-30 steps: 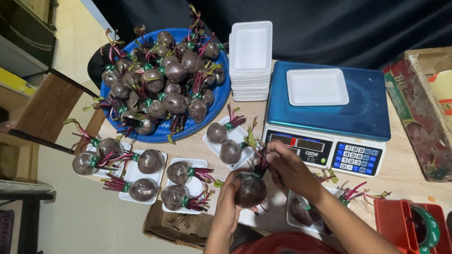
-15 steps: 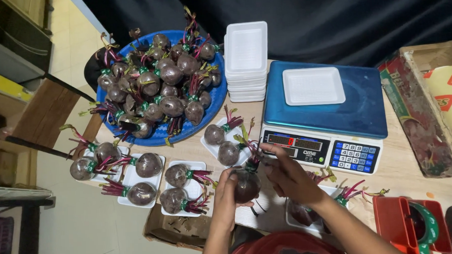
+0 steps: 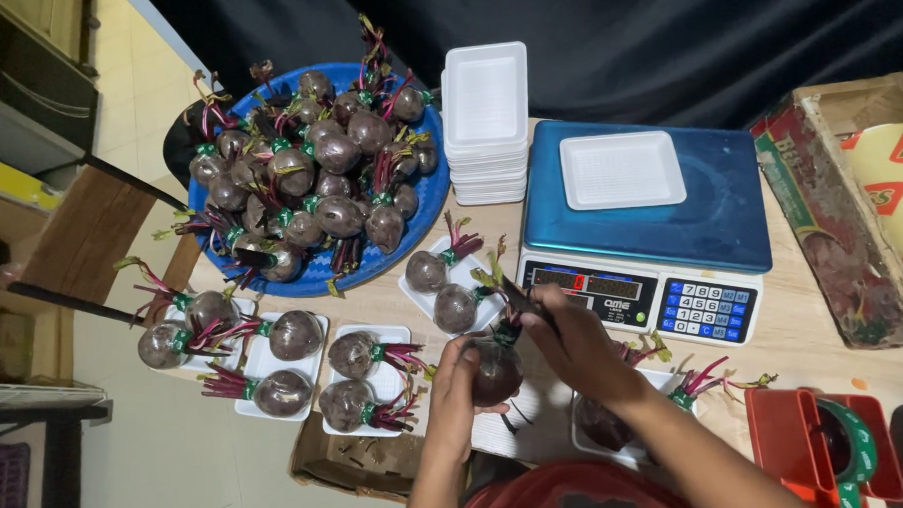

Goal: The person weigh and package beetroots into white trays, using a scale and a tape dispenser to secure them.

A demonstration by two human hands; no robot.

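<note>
The left hand (image 3: 454, 382) cups a round dark purple beetroot (image 3: 496, 371) from the side, fingers curled against it. The right hand (image 3: 573, 340) pinches its stalks (image 3: 513, 302) at the top. The beetroot is held just in front of the blue-topped electronic weighing scale (image 3: 643, 227), which carries a white foam tray (image 3: 621, 169), above the wooden surface (image 3: 815, 341).

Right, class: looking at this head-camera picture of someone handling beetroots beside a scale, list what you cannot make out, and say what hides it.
- Head view: the white foam tray under the right forearm; the arm covers most of its contents.
- The dark round beetroot is partly wrapped by the left hand.
- What the right hand does at its stem: the fingers cover it.
- The red tape dispenser is cut off by the bottom edge.
- Lower beetroots in the blue round tray are buried under others.
</note>
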